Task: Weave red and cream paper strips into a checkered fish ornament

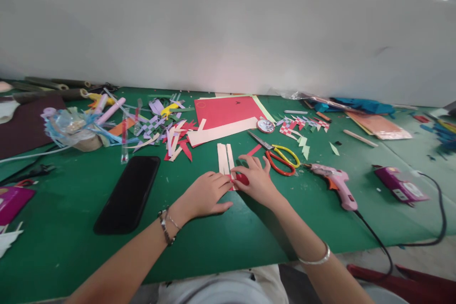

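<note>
Cream paper strips [223, 157] lie side by side on the green table in front of me, with a short red paper strip [242, 179] crossing their near end. My left hand [208, 194] rests flat from the left, fingertips on the strips' near end and thumb spread away. From the right, my right hand [259, 181] pinches the red strip between thumb and forefinger, its other fingers raised. Part of the red strip is hidden under the fingers. Just beyond my right hand lie scissors [283, 157] with red and yellow handles, blades partly apart.
A black phone [128, 194] lies left of my hands. Right of them are a pink glue gun [335, 180] with a cord and a purple box [401, 184]. Red paper sheets [224, 111], woven paper scraps [151, 126] and a plastic-wrapped bundle [73, 126] lie farther back, before a pale partition [228, 28].
</note>
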{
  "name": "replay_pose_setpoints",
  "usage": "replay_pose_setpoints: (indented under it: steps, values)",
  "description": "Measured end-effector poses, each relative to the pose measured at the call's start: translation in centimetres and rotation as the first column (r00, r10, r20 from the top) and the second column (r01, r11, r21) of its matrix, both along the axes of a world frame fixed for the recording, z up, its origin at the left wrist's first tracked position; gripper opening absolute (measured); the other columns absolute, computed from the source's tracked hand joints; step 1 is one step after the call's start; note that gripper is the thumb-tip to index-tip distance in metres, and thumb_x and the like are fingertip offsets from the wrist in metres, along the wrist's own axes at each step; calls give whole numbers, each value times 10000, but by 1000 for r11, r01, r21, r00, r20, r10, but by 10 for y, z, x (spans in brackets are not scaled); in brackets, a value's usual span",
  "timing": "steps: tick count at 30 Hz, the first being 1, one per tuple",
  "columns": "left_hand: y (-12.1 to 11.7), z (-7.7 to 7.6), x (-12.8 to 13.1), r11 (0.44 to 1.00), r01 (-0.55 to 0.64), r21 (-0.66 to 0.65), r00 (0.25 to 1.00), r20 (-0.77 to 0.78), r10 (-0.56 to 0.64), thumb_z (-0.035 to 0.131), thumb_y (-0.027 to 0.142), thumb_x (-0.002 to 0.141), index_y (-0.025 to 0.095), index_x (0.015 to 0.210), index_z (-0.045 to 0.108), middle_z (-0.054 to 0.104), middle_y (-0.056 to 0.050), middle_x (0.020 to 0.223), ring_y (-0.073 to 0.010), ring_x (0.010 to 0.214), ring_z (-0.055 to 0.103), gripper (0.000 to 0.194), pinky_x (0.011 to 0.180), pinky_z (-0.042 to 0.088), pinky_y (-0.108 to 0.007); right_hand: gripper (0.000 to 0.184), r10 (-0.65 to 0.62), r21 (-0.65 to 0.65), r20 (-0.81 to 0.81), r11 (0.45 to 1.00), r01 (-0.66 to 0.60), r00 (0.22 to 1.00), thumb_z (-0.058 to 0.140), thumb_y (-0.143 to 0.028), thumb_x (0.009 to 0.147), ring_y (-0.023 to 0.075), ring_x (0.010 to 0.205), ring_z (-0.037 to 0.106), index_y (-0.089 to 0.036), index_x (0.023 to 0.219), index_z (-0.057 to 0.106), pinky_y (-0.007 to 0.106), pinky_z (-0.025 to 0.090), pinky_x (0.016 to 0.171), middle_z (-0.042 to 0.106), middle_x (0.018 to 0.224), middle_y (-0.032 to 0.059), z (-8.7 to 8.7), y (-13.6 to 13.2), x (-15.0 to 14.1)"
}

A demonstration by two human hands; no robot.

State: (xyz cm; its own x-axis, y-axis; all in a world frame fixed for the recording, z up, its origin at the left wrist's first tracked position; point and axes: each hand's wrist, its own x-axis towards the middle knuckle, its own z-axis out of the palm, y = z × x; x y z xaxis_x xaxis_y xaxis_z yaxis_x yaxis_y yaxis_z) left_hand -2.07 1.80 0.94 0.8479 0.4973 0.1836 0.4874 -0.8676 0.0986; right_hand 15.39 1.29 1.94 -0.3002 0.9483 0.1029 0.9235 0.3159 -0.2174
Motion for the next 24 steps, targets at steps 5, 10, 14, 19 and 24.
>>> replay_pose_setpoints:
  steps: [5,10,14,19,24]
  values:
    - [-1,0,0,1000,-9,-13,1000,12,9,502,395,795,96,959,600,633,-108,997,-230,883,578,355,757,449,-335,245,-36,9,14,999,35,999,483,-167,731,226,1097,419,-276,907,614,526,145,958,501,1181,50,2,-2,6]
    - [0,-2,0,1000,-2,-10,998,55,3,505,388,787,87,951,600,639,-113,970,-229,862,581,356,745,454,-331,296,-61,21,-42,998,62,997,483,-210,719,219,1095,419,-249,1001,565,493,155,962,506,1179,66,3,-5,1]
    - [1,-2,0,1000,2,-12,998,56,-1,495,397,789,89,949,600,639,-114,963,-228,861,579,363,753,450,-332,313,-55,42,-18,998,55,998,498,-292,717,238,1085,414,-239,1023,544,501,162,950,498,1190,78,0,-6,-7]
    - [0,0,-1,999,-8,-39,999,36,10,481,402,796,107,922,603,639,-101,931,-224,832,581,343,724,448,-333,346,-148,19,-5,989,148,989,495,-271,692,242,1084,408,-226,1033,537,486,199,930,503,1168,87,-3,-7,-2]
    - [1,-1,-1,999,-9,-47,999,41,11,481,399,793,122,933,597,639,-92,942,-219,830,583,332,713,442,-328,361,-206,51,-13,977,206,979,465,-197,679,233,1084,404,-214,1033,534,465,201,927,498,1169,92,-3,-8,1]
